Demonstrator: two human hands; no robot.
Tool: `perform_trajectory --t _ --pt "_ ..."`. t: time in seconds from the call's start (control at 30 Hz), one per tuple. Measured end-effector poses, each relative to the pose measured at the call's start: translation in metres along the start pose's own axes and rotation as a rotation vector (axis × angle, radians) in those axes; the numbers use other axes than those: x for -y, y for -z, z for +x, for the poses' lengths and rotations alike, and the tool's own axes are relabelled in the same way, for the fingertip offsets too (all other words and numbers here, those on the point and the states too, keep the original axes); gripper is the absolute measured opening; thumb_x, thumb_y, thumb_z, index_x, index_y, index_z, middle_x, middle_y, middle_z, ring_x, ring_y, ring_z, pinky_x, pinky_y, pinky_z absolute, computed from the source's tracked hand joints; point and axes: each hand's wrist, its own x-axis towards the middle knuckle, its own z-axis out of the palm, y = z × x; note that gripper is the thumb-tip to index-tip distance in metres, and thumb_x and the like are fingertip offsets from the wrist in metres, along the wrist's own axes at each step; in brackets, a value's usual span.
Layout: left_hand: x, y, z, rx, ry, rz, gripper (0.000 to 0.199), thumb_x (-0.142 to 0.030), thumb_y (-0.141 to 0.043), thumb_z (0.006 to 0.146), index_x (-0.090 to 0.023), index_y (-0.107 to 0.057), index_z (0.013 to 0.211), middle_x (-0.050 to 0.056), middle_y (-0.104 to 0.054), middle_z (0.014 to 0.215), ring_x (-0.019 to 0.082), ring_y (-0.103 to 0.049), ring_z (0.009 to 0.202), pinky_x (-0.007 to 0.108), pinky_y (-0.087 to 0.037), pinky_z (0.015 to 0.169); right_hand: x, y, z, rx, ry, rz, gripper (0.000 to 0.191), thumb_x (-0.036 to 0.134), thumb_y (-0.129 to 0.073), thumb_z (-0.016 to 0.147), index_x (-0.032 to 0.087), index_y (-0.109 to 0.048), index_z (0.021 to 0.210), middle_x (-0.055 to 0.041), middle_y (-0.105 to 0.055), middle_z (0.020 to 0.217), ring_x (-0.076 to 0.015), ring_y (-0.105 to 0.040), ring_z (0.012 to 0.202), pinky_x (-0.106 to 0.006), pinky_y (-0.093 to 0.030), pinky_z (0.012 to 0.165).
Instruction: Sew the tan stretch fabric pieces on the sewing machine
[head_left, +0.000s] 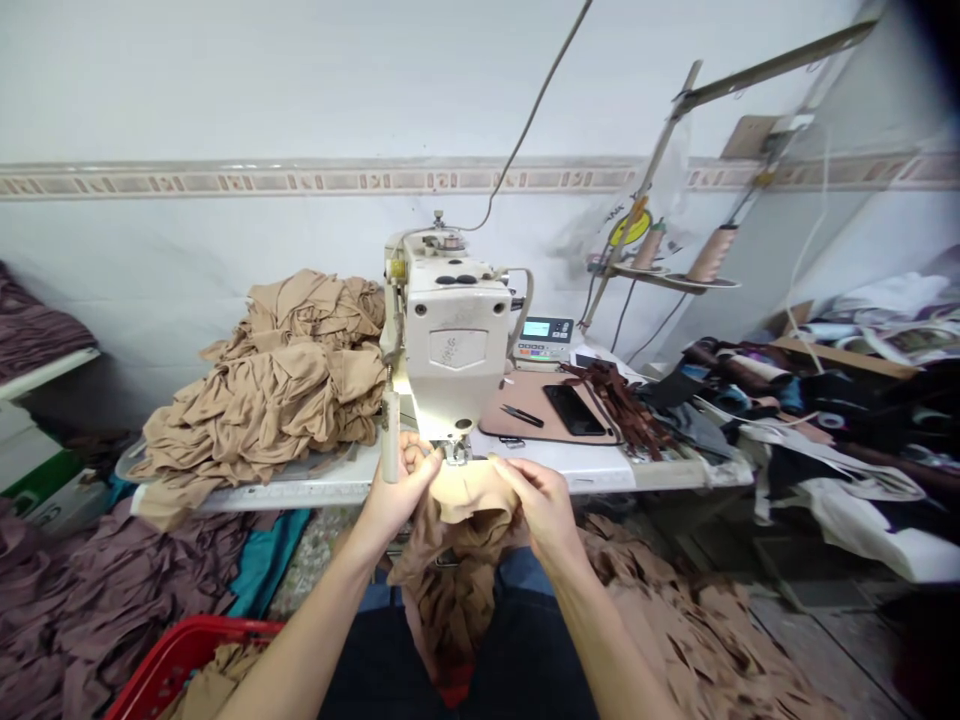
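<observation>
A tan fabric garment piece (472, 490) lies under the needle area of a white sewing machine (461, 340), lit by its lamp. My left hand (411, 470) pinches the fabric's left side, close beside the presser foot (456, 452). On the right side, my right hand (536, 490) grips the cloth's edge between thumb and fingers. The rest of the garment drapes off the table front and hangs between my knees. Its exact kind is hidden by the folds.
A heap of tan fabric (277, 390) covers the table's left. Thread snips (523, 414) and a black phone (574, 410) rest on a brown mat, near a control panel (545, 338). Thread cones (712, 255) stand at right. Below are a red basket (161, 655) and piled cloth (712, 630).
</observation>
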Motion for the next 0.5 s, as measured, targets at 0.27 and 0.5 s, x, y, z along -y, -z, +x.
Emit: perform_trajectory --t 0.27,0.5 --pt "0.020 0.020 -0.021 -0.060 0.051 0.065 0.038 -0.053 -0.075 0.093 -0.019 -0.061 0.101 -0.008 -0.052 0.063 0.013 -0.053 0.058 0.022 -0.043 0.061 -0.028 0.011 -0.015 0.033 -0.006 -0.056 0.046 0.062 -0.084 0.082 0.016 -0.084 0.086 -0.0073 -0.079 0.085 -0.0261 -0.069 0.081 -0.035 -0.054 0.075" --pt "0.045 0.076 -0.034 -0.105 0.011 0.304 0.036 -0.051 -0.080 0.088 -0.016 -0.070 0.092 -0.008 -0.049 0.061 0.012 -0.049 0.057 0.022 -0.039 0.059 -0.050 0.006 -0.069 -0.026 0.180 -0.139 0.051 0.054 -0.066 0.103 0.019 -0.070 0.066 -0.0026 -0.065 0.065 -0.0183 -0.059 0.061 -0.029 -0.048 0.061"
